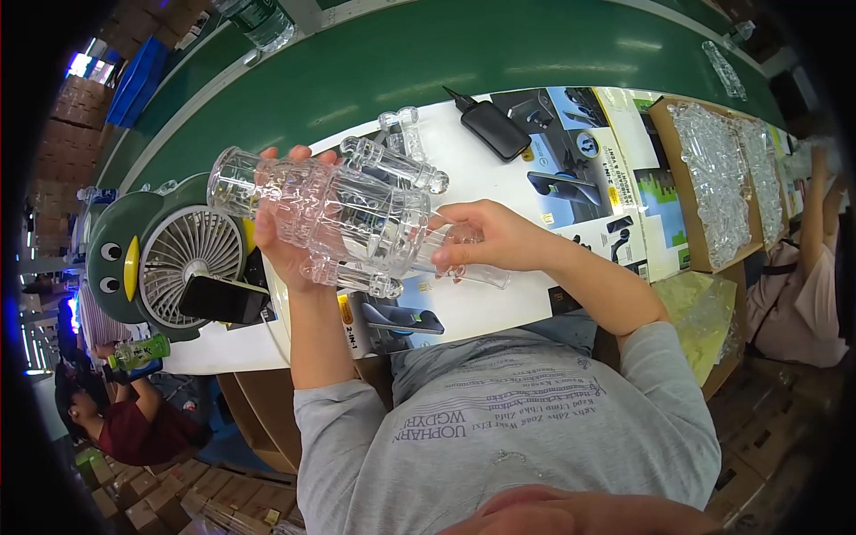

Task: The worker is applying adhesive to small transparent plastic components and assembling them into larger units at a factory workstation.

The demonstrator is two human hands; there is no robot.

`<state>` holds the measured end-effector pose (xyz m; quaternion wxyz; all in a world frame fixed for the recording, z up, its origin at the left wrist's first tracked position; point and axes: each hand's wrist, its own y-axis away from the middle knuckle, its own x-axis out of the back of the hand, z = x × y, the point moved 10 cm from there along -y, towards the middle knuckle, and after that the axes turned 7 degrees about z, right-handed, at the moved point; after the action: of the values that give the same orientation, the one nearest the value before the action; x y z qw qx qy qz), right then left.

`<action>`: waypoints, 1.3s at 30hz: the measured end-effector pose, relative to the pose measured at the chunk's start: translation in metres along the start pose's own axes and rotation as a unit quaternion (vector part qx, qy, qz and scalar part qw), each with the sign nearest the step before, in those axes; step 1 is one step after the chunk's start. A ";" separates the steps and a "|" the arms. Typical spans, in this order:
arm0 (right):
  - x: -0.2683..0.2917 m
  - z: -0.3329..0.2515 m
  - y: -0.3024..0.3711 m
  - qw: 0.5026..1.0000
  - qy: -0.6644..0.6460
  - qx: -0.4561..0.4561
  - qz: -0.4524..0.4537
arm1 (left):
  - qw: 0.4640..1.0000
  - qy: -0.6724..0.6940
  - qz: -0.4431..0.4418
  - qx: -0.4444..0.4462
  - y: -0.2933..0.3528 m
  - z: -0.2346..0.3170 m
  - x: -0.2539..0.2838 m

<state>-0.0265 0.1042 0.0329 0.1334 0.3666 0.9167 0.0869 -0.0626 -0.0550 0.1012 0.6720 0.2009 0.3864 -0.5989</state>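
Both of my hands hold a clear plastic robot-shaped figure (379, 218), tilted above the table. My left hand (290, 250) is closed around its ringed upper part, with an open round rim at the far left end. At the figure's right end, my right hand (495, 234) has its fingers closed on a clear leg-like piece (486, 275). A clear jointed arm (392, 162) sticks out on the far side and another clear arm (352, 276) on the near side. Just beyond lies a loose clear plastic piece (406, 134) on the white printed sheet.
A green animal-shaped fan (125, 236) stands left, with a dark phone (223, 299) before it. A black rectangular device (493, 127) lies behind my hands. Right is a cardboard box (679, 192) of clear parts. Water bottle (257, 22) at back; people sit on both sides.
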 end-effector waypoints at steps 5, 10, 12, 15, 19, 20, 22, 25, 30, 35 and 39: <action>0.016 -0.022 0.008 0.977 0.190 0.069 0.068 | 0.994 -0.090 0.038 -0.056 0.019 0.012 -0.017; 0.000 -0.037 0.016 0.903 0.341 0.246 0.091 | 0.968 -0.120 -0.067 -0.210 0.045 0.050 -0.055; -0.024 -0.026 0.017 0.940 0.259 0.219 -0.042 | 0.957 -0.038 -0.202 -0.205 0.058 0.057 -0.079; -0.037 -0.024 0.022 0.923 0.307 0.227 -0.054 | 0.931 -0.047 -0.308 -0.190 0.079 0.061 -0.100; -0.032 -0.029 0.021 0.921 0.295 0.254 0.011 | 0.924 -0.109 -0.259 -0.258 0.093 0.065 -0.107; -0.035 -0.030 0.022 0.921 0.294 0.256 0.009 | 0.920 -0.126 -0.237 -0.286 0.096 0.071 -0.107; -0.029 -0.034 0.026 0.916 0.295 0.269 0.047 | 0.924 -0.139 -0.226 -0.275 0.091 0.065 -0.110; -0.029 -0.035 0.028 0.929 0.290 0.229 0.022 | 0.924 -0.142 -0.242 -0.261 0.085 0.065 -0.117; -0.029 -0.038 0.032 0.929 0.267 0.252 -0.038 | 0.917 -0.113 -0.300 -0.236 0.091 0.061 -0.128; -0.017 -0.041 0.029 0.917 0.325 0.230 -0.019 | 0.907 -0.124 -0.316 -0.250 0.090 0.066 -0.134; 0.024 -0.097 0.049 0.849 0.222 0.449 0.169 | 0.851 -0.227 -0.306 -0.362 0.094 0.101 -0.159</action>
<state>-0.0413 0.1494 0.1332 -0.2700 0.5064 0.7848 -0.2341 0.0580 -0.0067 0.2663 0.5487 -0.3270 0.4541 -0.6210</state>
